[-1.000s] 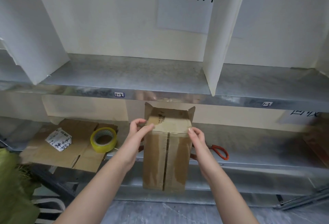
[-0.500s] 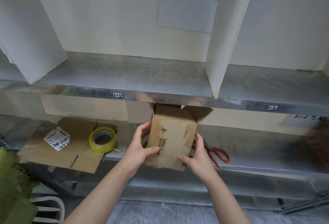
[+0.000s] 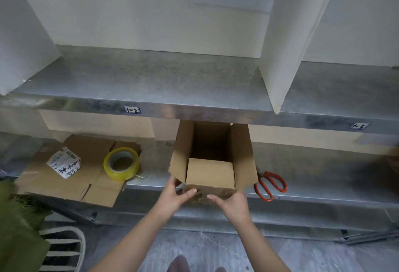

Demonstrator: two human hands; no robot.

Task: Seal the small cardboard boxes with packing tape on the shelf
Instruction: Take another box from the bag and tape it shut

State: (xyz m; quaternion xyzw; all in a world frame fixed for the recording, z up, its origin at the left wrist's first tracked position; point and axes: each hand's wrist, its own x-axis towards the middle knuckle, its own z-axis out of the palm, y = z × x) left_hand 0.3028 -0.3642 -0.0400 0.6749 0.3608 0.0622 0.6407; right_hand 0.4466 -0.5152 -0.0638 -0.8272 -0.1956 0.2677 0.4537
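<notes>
Small cardboard box (image 3: 210,173) stands open-topped at the lower shelf's (image 3: 319,176) front edge, left hand (image 3: 175,194) and right hand (image 3: 232,203) each gripping a near bottom corner; judged light, thin-walled, crushable: hold by corners, never the loose flaps.

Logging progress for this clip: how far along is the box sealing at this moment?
Done: the cardboard box is upright at the edge of the lower shelf; its underside is hidden, so any tape there cannot be judged. In hand: left hand and right hand grip its near base. Left: top flaps are open and untaped, the tape roll lies on flattened cardboard to the left, the scissors to the right.
</notes>
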